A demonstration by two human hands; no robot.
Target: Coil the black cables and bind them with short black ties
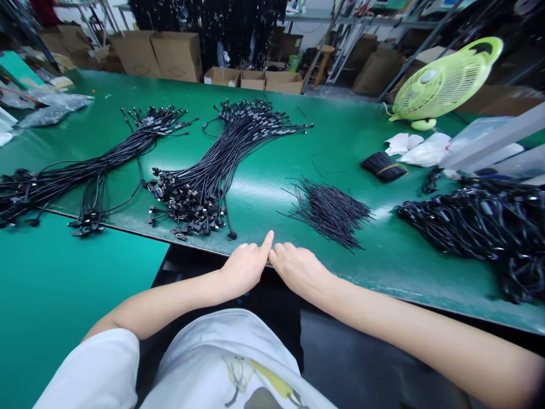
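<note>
At the table's front edge my left hand [247, 268] and my right hand [298, 269] meet and touch. The left hand's fingers are curled, with one finger stretched forward. My right hand is closed in a fist against it. Whatever lies between the fingers, if anything, is hidden. Ahead and to the left lies a bundle of black cables [225, 159], its plugs towards me. Just ahead of the right hand is a loose pile of short black ties [334, 210], which look like twist ties.
A second cable bundle [106, 162] lies at left, and a heap of coiled black cables [481, 221] at right. Behind that heap are a banded black bundle [384, 167], white scraps [426, 149] and a green fan [445, 82]. Cardboard boxes [157, 54] stand beyond the green table [264, 199].
</note>
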